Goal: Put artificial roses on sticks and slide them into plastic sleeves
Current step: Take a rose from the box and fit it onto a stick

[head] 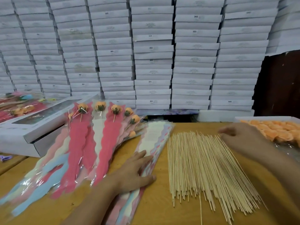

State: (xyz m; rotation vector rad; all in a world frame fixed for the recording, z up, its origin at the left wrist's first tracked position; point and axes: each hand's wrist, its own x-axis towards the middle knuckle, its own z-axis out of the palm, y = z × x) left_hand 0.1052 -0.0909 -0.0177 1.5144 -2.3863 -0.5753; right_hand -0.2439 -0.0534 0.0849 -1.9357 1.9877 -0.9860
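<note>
The bundle of wooden sticks (206, 169) lies fanned out on the wooden surface (162, 205), long axes running from the person toward the wall of stacked white boxes (152, 52), the near ends splaying out toward the right. Just left of the sticks is a pile of empty plastic sleeves (152, 143), lying the same way with the wide mouths at the far end and the narrow tails near the person. The left hand (134, 172) rests flat on that pile, fingers straight and spread, its grip holding nothing. Further left of the sticks, finished sleeves (90, 143) fan across the surface, each with an orange rose (99, 106) at its far end, head pointing toward the boxes, thin stem running back down the sleeve. The right hand (240, 140) hovers over the far right edge of the sticks, fingers loosely curled; it is blurred, and I cannot tell whether its grip has a stick. Right of the sticks, loose orange roses (276, 130) fill a shallow white tray (266, 118).
</note>
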